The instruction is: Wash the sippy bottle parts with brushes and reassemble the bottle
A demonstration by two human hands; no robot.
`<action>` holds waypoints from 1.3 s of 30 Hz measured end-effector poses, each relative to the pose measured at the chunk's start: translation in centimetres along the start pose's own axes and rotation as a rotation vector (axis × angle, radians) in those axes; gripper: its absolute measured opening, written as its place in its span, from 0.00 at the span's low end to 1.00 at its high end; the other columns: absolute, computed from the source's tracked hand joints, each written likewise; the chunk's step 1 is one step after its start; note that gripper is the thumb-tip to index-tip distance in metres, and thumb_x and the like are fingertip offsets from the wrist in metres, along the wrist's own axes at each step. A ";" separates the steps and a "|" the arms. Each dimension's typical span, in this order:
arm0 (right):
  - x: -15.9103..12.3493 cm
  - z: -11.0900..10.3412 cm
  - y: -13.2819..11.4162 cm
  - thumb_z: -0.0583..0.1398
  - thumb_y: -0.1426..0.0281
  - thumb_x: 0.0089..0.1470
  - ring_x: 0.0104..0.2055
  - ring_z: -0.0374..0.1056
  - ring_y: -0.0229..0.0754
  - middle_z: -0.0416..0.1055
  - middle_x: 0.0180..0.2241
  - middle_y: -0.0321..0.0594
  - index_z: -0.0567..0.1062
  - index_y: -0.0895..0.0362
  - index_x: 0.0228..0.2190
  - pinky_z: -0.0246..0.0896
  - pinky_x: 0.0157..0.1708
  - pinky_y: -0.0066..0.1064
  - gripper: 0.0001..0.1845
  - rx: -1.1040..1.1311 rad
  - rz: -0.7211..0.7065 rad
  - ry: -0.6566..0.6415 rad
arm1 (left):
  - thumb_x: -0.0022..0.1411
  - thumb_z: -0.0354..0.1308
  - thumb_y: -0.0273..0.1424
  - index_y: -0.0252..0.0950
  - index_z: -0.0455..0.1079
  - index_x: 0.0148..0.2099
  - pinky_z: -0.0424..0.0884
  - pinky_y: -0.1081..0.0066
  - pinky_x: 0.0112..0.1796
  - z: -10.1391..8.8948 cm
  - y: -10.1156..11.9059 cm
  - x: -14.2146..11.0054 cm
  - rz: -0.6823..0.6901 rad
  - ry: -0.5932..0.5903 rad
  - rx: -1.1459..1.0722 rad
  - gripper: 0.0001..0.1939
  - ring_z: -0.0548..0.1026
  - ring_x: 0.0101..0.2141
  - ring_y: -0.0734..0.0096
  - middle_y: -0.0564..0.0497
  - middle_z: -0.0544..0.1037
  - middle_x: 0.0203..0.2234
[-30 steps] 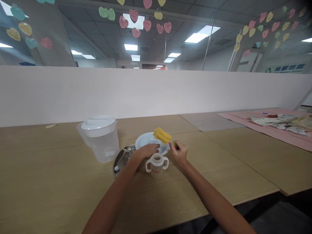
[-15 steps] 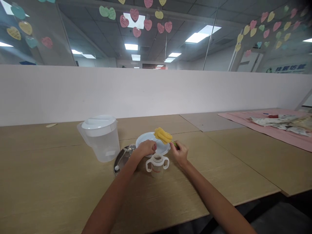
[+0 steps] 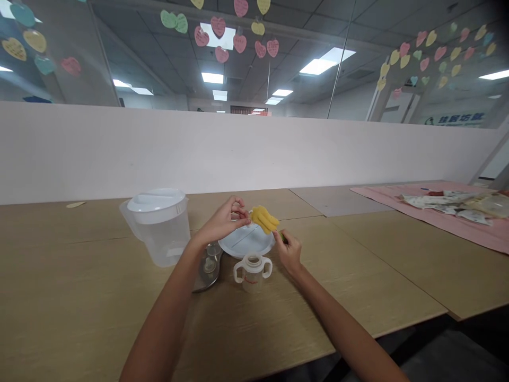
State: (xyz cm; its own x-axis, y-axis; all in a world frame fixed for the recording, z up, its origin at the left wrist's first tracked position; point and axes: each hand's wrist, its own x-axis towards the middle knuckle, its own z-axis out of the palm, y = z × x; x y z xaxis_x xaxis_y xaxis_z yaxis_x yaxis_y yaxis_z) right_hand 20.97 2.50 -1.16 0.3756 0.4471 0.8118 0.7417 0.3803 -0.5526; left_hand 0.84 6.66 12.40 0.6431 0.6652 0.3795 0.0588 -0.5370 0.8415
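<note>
Though tilted, bottle brush [image 3: 264, 219] head up-left

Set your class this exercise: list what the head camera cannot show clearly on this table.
All from the head view:
- Yellow sponge brush: its handle is mostly hidden by the right hand.
- Round metal lid: its left edge is hidden by the left forearm.
- Two-handled cup: the inside is too small to make out.
- Packets on the pink mat: too small and blurred to read.
</note>
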 end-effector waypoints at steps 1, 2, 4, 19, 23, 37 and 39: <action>0.1 0.0 0.0 0.54 0.56 0.54 0.20 0.45 0.30 0.47 0.16 0.28 0.58 0.57 0.15 0.44 0.22 0.24 0.23 0.000 0.020 0.000 | 0.50 0.62 0.34 0.38 0.56 0.41 0.69 0.69 0.41 0.0 0.3 -0.1 0.002 0.002 0.016 0.20 0.74 0.39 0.70 0.53 0.72 0.32; 0.2 0.0 -0.1 0.53 0.55 0.54 0.20 0.45 0.30 0.47 0.16 0.28 0.58 0.57 0.15 0.44 0.22 0.23 0.24 -0.002 0.044 0.001 | 0.50 0.62 0.33 0.38 0.56 0.40 0.69 0.69 0.41 0.0 0.6 -0.2 -0.001 0.002 0.028 0.19 0.73 0.39 0.70 0.53 0.72 0.32; 0.4 -0.1 0.0 0.52 0.54 0.54 0.20 0.45 0.30 0.47 0.15 0.28 0.58 0.57 0.15 0.43 0.21 0.23 0.25 -0.022 0.085 0.004 | 0.51 0.61 0.33 0.38 0.56 0.40 0.69 0.69 0.41 0.0 1.1 -0.3 -0.010 -0.004 0.041 0.18 0.73 0.39 0.70 0.52 0.72 0.33; 0.5 0.1 -0.4 0.51 0.51 0.54 0.18 0.47 0.30 0.55 0.13 0.31 0.64 0.59 0.13 0.39 0.20 0.25 0.29 -0.284 -0.052 -0.072 | 0.53 0.58 0.35 0.38 0.55 0.40 0.69 0.71 0.37 0.0 1.1 0.2 0.055 0.166 0.148 0.16 0.74 0.34 0.73 0.53 0.73 0.34; 0.1 0.1 -0.6 0.53 0.53 0.54 0.19 0.50 0.30 0.58 0.14 0.33 0.66 0.59 0.14 0.42 0.21 0.25 0.27 -0.250 -0.158 -0.064 | 0.55 0.55 0.32 0.37 0.60 0.40 0.68 0.72 0.35 -1.1 2.0 -0.4 -0.077 0.185 0.582 0.11 0.73 0.33 0.71 0.52 0.74 0.33; 0.7 -0.3 -0.1 0.52 0.54 0.55 0.18 0.46 0.30 0.51 0.13 0.29 0.60 0.58 0.13 0.40 0.20 0.25 0.27 -0.254 -0.096 -0.027 | 0.39 0.62 0.24 0.33 0.68 0.26 0.67 0.73 0.25 -3.4 -2.0 -1.5 -0.828 -0.339 0.934 0.07 0.74 0.23 0.68 0.47 0.77 0.21; 0.7 -0.3 -0.1 0.52 0.54 0.55 0.18 0.46 0.30 0.52 0.13 0.30 0.60 0.58 0.13 0.41 0.20 0.25 0.27 -0.260 -0.109 -0.026 | 0.39 0.62 0.23 0.33 0.69 0.29 0.67 0.73 0.26 -3.3 -2.2 -1.3 -0.794 -0.329 0.959 0.10 0.74 0.24 0.67 0.46 0.78 0.23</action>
State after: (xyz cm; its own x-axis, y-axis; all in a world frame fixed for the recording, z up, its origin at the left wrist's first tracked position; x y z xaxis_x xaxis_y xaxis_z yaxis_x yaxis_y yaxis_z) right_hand 21.36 2.49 -0.52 0.2742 0.4367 0.8568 0.8959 0.2078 -0.3927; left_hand -2.65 8.65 11.32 0.3282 0.8877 -0.3230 0.9445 -0.3022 0.1291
